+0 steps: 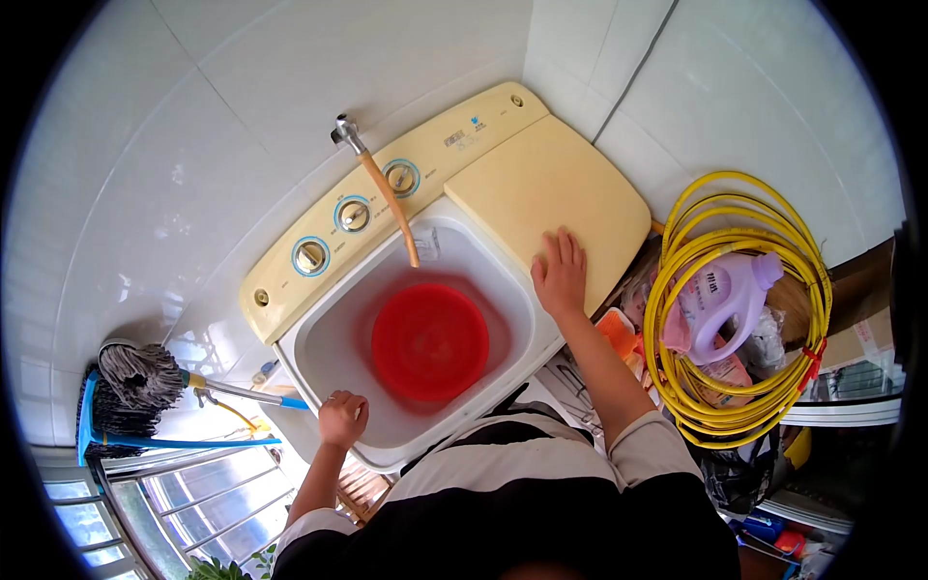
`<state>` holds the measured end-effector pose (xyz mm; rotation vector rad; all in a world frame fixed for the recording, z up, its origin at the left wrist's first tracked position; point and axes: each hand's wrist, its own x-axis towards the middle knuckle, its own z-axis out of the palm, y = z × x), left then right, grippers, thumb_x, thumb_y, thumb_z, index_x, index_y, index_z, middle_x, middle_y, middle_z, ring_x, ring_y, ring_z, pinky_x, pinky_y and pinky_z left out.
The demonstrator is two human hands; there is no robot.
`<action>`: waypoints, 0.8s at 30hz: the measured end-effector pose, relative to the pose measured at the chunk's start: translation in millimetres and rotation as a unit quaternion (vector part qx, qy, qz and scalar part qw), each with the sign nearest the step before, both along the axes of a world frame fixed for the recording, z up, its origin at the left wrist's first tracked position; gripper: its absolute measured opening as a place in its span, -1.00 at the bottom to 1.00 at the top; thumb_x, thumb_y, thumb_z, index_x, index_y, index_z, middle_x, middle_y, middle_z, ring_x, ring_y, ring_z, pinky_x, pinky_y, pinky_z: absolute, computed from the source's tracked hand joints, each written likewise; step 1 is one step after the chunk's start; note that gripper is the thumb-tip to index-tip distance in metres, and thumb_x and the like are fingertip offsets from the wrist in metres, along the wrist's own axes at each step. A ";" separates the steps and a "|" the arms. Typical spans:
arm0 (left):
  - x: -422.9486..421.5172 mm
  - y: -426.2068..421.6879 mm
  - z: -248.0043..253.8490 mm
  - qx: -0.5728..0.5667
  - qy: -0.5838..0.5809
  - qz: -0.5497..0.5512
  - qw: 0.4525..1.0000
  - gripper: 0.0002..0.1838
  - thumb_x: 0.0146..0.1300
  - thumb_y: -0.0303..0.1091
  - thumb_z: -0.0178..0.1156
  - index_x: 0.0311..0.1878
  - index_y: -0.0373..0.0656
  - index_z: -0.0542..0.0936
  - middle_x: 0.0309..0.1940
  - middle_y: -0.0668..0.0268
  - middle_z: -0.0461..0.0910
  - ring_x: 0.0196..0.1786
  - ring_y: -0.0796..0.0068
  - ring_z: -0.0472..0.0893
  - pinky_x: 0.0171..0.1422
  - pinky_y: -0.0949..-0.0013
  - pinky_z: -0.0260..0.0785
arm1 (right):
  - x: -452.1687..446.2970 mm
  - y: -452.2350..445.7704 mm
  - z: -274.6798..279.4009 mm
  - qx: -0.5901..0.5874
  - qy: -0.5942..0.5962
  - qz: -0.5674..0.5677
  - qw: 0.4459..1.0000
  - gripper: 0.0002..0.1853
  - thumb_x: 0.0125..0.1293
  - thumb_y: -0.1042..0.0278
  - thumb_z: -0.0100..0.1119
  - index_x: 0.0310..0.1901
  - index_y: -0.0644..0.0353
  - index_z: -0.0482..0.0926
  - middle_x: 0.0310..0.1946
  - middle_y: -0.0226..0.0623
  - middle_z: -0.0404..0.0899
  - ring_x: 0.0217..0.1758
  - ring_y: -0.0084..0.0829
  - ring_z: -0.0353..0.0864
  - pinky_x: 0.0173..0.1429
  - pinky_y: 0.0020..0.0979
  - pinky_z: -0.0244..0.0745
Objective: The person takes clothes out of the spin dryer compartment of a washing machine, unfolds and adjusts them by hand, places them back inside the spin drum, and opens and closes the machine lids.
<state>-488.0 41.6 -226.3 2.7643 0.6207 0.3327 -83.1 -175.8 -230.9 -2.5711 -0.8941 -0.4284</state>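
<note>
A beige twin-tub washing machine (483, 126) stands against the tiled wall, its left tub open. Inside that tub sits a round red basin (430, 343). Over the tub hangs an orange-brown hose (389, 208) from a metal tap (346, 130). My right hand (561, 274) rests with fingers spread on the closed beige lid (541, 184), near its front left corner. At the tub's front left rim is my left hand (343, 419), its fingers curled together; whether they hold anything is hidden. Three dials line the control panel.
To the right hang coils of yellow hose (677, 338) around a purple bottle (730, 300). A mop (140, 375) and a blue-framed brush (87, 416) lean at the left. Cardboard (860, 338) and a black bag (739, 474) are at the far right.
</note>
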 end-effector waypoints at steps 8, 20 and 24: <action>-0.3 0.9 -1.7 0.009 0.032 -0.004 0.999 -0.94 -0.03 -0.43 0.28 -0.54 -0.06 0.59 -0.55 0.32 0.52 -0.37 0.23 0.58 -0.31 0.20 0.46 | -0.6 -0.9 1.0 0.011 -0.002 0.008 1.000 -0.48 0.25 0.17 0.08 0.22 0.16 0.37 0.31 -0.02 0.23 0.39 0.00 0.16 0.42 0.07 0.06; 0.6 1.1 -0.9 0.004 0.059 0.000 0.998 -0.95 -0.03 -0.41 0.28 -0.54 -0.06 0.60 -0.53 0.31 0.54 -0.36 0.23 0.58 -0.29 0.19 0.47 | -1.2 -0.9 0.8 0.015 -0.006 0.006 1.000 -0.50 0.26 0.18 0.07 0.21 0.17 0.38 0.31 -0.03 0.24 0.39 -0.01 0.16 0.42 0.05 0.05; -0.3 1.9 -1.7 0.000 0.065 0.004 0.998 -0.95 -0.02 -0.40 0.27 -0.54 -0.07 0.60 -0.53 0.30 0.54 -0.36 0.22 0.58 -0.29 0.19 0.46 | -2.0 -0.9 1.8 0.013 0.003 0.007 1.000 -0.50 0.26 0.18 0.07 0.21 0.17 0.38 0.31 -0.04 0.23 0.39 -0.02 0.15 0.43 0.04 0.04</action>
